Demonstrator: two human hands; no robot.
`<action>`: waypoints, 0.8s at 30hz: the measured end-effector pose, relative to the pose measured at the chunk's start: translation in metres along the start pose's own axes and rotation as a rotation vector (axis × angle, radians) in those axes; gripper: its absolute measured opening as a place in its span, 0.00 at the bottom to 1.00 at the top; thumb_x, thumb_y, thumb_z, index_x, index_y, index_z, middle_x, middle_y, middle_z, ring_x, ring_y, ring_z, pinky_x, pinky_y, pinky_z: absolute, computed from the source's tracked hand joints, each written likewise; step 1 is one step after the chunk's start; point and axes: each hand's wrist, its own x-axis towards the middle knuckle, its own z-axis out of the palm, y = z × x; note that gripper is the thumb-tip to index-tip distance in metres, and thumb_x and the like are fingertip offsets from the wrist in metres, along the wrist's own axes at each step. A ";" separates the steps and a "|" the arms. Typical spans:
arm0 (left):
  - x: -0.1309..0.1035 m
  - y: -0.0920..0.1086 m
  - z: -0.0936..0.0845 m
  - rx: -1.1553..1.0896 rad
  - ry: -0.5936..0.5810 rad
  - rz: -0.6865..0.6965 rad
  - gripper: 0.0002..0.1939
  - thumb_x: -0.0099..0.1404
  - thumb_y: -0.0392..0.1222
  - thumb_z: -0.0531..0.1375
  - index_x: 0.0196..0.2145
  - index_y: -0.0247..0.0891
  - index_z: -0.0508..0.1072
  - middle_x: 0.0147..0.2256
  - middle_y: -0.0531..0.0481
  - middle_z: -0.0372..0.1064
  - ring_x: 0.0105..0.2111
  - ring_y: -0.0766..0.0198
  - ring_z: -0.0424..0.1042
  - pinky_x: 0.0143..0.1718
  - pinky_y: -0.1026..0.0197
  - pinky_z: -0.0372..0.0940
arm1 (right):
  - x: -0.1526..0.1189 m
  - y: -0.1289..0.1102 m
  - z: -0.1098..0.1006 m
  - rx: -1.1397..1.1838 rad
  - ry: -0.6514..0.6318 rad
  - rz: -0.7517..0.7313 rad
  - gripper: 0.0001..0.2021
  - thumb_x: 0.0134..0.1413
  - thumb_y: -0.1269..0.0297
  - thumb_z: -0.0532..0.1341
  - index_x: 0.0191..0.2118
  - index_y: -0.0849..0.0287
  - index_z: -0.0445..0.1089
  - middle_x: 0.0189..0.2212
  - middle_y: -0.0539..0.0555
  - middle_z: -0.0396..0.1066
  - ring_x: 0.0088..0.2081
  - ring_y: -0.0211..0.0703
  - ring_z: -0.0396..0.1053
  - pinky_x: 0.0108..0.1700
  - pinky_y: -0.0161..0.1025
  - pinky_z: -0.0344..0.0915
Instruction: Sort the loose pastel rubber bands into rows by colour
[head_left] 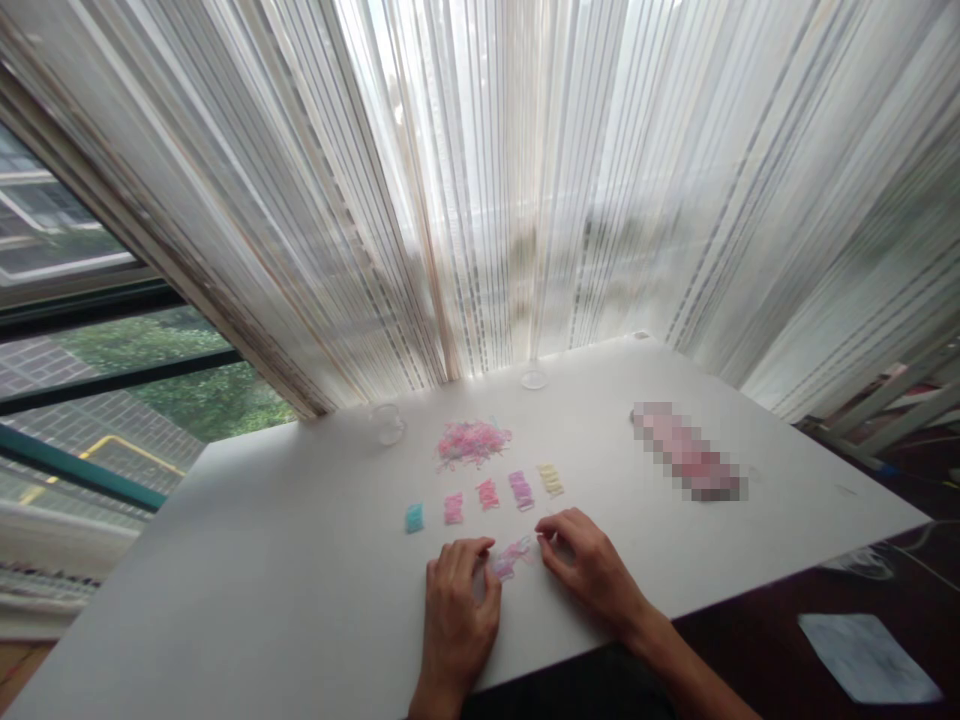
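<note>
A small loose pile of pink, lilac and pale blue strands (513, 558) lies on the white table (300, 560) between my hands. My left hand (457, 605) rests just left of it, fingers bent, with thumb and forefinger apart beside the strands. On the other side, my right hand (589, 562) has thumb and forefinger brought together near the pile's right end; whatever is in the pinch is too small to tell. Beyond them runs a row of sorted bunches: turquoise (414, 517), pink (454, 508), coral pink (488, 494), purple (520, 489) and pale yellow (550, 479).
A larger mixed heap of strands (472, 442) sits behind the row. Two clear round dishes stand near the curtain, one left (387, 424) and one centre (534, 379). A blurred-out pink object (686, 452) lies to the right. Striped sheer curtains (487, 200) hang behind.
</note>
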 end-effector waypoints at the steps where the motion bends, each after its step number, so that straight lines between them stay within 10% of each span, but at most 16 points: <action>1: 0.000 0.001 -0.001 0.005 -0.023 0.009 0.13 0.63 0.32 0.57 0.44 0.41 0.74 0.39 0.46 0.77 0.39 0.53 0.75 0.41 0.51 0.68 | 0.000 0.000 0.001 -0.008 0.010 0.003 0.09 0.59 0.75 0.59 0.40 0.54 0.71 0.32 0.53 0.72 0.35 0.47 0.71 0.39 0.44 0.72; 24: -0.002 -0.011 -0.013 -0.011 -0.138 0.059 0.06 0.70 0.38 0.58 0.38 0.43 0.75 0.35 0.49 0.73 0.37 0.56 0.73 0.39 0.54 0.67 | 0.001 -0.008 -0.001 -0.010 -0.175 -0.110 0.07 0.62 0.73 0.61 0.43 0.56 0.75 0.35 0.54 0.73 0.39 0.49 0.68 0.45 0.49 0.67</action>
